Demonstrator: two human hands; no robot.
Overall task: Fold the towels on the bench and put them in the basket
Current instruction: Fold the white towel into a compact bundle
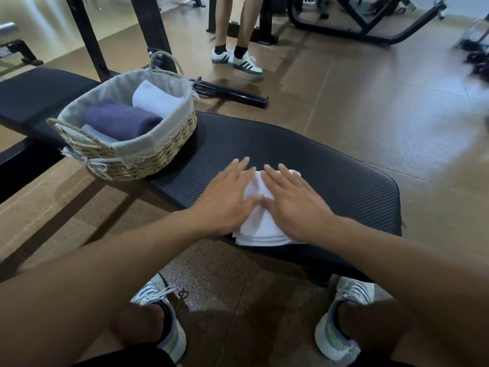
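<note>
A: Room: gym floor (370, 107), machine frames, a bystander's legs (235, 30) beyond the tabletop (330, 181).

B: Step?

A: Final fold being flattened. White towel (260, 226) lies under both grips; left hand (225, 205) and right hand (296, 207) flat, fingers straight, grasping nothing.

B: Next?

A: Likely lifting it whole to the basket (148, 157), up-left of the left grip, already holding towels.

From my feed, both hands covered most of the folded white towel (260, 229), so I could not read its upper face. The bystander (235, 27) was cut off above the knees by the top edge. A pale towel (91, 132) in the basket (158, 152) lay mostly under the purple roll (119, 120). The gym gear (476, 59) at far right was blurred.
</note>
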